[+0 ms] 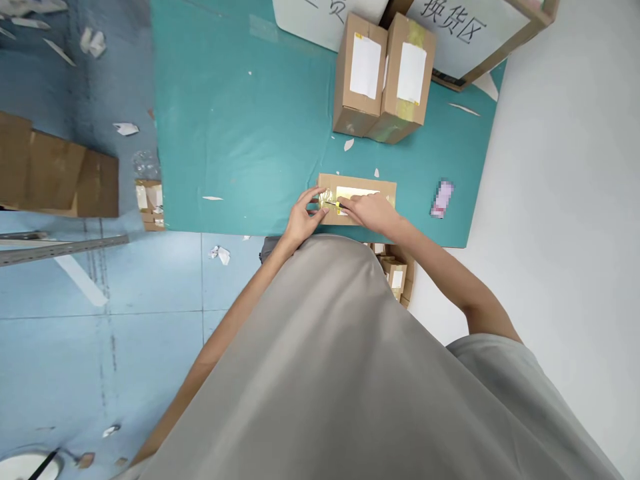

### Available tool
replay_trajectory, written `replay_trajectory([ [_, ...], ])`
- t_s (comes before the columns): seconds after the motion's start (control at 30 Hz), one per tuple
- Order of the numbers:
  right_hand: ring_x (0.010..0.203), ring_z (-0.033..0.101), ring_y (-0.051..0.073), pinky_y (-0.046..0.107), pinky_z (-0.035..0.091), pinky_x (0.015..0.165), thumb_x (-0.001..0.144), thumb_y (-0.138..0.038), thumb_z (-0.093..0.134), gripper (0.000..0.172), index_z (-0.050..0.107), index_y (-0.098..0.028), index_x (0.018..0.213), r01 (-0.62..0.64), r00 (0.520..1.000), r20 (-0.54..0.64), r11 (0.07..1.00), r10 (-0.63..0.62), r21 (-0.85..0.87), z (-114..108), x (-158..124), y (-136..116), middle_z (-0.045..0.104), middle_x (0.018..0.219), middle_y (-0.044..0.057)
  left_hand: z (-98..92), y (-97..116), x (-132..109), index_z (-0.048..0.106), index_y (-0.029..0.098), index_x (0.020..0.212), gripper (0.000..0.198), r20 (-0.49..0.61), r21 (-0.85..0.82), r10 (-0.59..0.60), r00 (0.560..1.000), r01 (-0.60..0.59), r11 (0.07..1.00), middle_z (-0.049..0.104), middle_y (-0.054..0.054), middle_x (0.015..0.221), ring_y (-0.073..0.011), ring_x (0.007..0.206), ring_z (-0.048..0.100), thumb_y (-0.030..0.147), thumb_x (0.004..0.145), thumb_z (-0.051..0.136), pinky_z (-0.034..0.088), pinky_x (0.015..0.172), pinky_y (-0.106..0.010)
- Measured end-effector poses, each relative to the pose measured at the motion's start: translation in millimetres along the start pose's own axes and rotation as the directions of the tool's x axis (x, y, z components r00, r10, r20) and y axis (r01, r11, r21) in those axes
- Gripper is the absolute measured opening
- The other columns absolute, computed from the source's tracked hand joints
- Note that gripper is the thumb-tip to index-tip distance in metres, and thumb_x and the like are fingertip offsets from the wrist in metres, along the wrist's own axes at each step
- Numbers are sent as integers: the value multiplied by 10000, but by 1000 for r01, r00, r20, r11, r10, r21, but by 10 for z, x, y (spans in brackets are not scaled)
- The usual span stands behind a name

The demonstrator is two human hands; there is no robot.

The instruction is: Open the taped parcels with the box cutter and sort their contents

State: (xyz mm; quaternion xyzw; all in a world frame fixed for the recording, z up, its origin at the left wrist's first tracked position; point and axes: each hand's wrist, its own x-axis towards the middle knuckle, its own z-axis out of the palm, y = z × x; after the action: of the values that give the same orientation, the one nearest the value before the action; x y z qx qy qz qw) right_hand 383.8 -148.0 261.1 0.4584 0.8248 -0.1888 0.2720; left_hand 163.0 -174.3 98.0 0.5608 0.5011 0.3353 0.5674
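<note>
A small brown cardboard box [392, 189] lies on the table close to my body, with a white label and clear tape on its top. My left hand [301, 219] grips the box's left end, thumb at the near side and fingers at the far side. In my right hand [373, 212] is a utility knife [340, 205] with a yellow handle. Its blade points left, over the taped end of the box. The right fingers wrap round the handle and cover most of it and part of the label.
Two taped cartons [360, 110] stand at the back of the green-covered table [240, 133], before white signboards [450, 40]. A blurred pink item [442, 199] lies at the right. Paper scraps dot the table. Large cartons [55, 167] are on the left, and a white wall rises on the right.
</note>
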Motion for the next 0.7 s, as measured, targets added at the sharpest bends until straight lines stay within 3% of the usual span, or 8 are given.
replay_trajectory([
  [0.4,1146,796,341,380,463,856,1232,-265,387,468,587,-154,1640,75,997,39,995,-73,-60,-143,135,9,822,1350,214,32,-37,2,709,251,1555,707,-31,0,-9,999,9,1000,600,-180,1715,-330,1299,745,646,976,807,713,932,-416],
  [0.57,1184,797,343,398,480,922,1169,-103,415,485,641,-117,1597,96,995,30,992,-93,-84,-252,203,-61,843,1303,222,52,-38,20,715,244,1548,695,-60,1,-7,998,7,1000,614,-179,1708,-320,1277,750,617,969,811,712,905,-399],
  [0.7,1216,789,348,413,497,970,1146,-85,453,429,749,-112,1456,99,995,13,993,-98,-59,-275,293,-91,858,1275,217,50,-43,36,725,235,1547,695,-74,9,-12,997,12,1000,626,-183,1697,-318,1263,752,596,958,807,711,902,-403],
])
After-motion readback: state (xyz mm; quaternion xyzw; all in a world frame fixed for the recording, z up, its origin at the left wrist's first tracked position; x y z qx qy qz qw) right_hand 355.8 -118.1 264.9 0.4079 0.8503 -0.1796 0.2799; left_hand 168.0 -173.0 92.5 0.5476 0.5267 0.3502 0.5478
